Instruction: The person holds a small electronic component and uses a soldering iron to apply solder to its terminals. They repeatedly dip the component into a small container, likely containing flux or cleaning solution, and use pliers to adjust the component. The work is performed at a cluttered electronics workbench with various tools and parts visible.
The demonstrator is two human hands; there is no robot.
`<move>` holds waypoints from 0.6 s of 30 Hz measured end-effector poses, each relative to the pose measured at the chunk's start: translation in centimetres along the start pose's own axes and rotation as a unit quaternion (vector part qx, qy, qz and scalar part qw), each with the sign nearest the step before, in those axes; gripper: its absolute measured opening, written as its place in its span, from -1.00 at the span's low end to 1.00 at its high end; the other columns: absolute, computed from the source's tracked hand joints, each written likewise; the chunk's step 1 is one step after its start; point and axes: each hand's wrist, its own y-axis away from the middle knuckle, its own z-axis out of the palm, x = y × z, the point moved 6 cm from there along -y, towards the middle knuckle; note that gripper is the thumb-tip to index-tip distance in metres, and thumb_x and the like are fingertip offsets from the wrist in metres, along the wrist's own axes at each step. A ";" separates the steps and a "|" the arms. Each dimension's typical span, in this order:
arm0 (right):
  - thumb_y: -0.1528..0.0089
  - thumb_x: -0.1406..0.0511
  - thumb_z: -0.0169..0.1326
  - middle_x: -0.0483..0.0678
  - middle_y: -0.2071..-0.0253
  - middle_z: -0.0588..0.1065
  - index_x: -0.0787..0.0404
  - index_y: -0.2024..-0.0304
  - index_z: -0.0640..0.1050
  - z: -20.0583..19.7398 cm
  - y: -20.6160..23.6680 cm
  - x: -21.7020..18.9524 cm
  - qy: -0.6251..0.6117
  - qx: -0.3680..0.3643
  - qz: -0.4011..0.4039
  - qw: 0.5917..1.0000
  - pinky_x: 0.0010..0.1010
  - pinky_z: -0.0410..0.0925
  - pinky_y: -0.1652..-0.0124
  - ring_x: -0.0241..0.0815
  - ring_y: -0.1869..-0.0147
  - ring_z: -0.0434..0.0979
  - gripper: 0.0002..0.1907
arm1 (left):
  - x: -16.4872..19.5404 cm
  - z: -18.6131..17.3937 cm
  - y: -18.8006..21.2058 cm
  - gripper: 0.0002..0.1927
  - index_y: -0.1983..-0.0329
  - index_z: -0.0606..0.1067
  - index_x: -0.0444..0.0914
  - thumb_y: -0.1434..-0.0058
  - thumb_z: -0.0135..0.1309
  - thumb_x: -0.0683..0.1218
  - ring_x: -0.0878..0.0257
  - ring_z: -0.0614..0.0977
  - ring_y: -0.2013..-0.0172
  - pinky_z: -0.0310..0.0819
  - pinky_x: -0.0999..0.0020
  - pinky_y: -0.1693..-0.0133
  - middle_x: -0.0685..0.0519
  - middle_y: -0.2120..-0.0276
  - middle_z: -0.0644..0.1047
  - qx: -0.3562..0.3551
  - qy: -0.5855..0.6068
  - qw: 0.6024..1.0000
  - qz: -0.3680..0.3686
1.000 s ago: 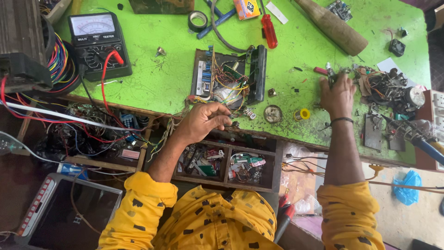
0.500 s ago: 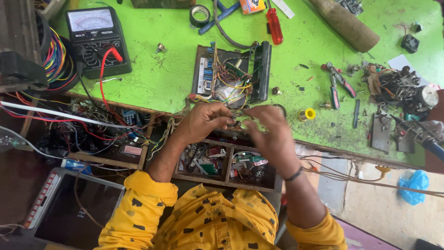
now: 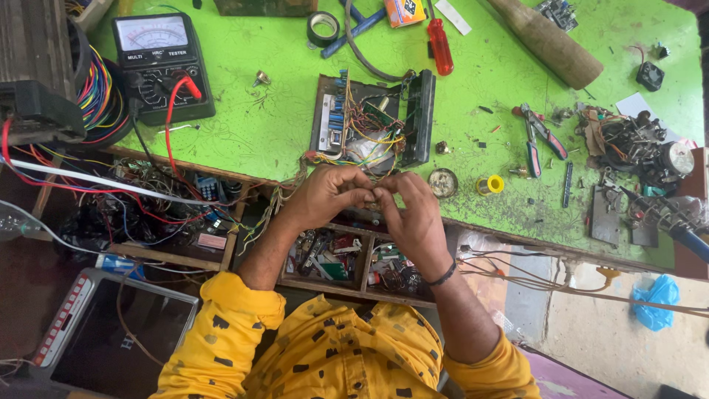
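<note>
My left hand and my right hand meet fingertip to fingertip at the front edge of the green workbench. Between the fingertips they pinch thin wires that lead from an open electronic unit with a circuit board and coloured wiring, just behind the hands. What exactly sits between the fingers is hidden. My right wrist wears a dark band. Below the hands an open drawer holds small parts.
An analog multimeter with a red probe lead stands at the left. Pliers, a red screwdriver, a tape roll, a solder spool and a heap of parts lie on the bench. A tangle of wires fills the shelf left.
My right hand left the pliers area at the right of the bench and came to meet the left hand at the front edge, where both now pinch the wires.
</note>
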 end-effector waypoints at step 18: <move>-0.35 0.36 0.12 -0.18 0.31 0.50 0.29 0.16 0.52 2.6 2.0 4.9 -0.258 0.006 0.188 0.948 -0.60 0.33 0.32 -0.48 0.29 0.41 -0.90 | 0.7 -0.1 0.0 -0.83 0.20 0.58 -0.33 -0.28 0.23 -0.11 0.42 0.67 0.32 0.56 0.47 0.28 0.08 0.37 0.67 0.019 -0.057 0.998 0.009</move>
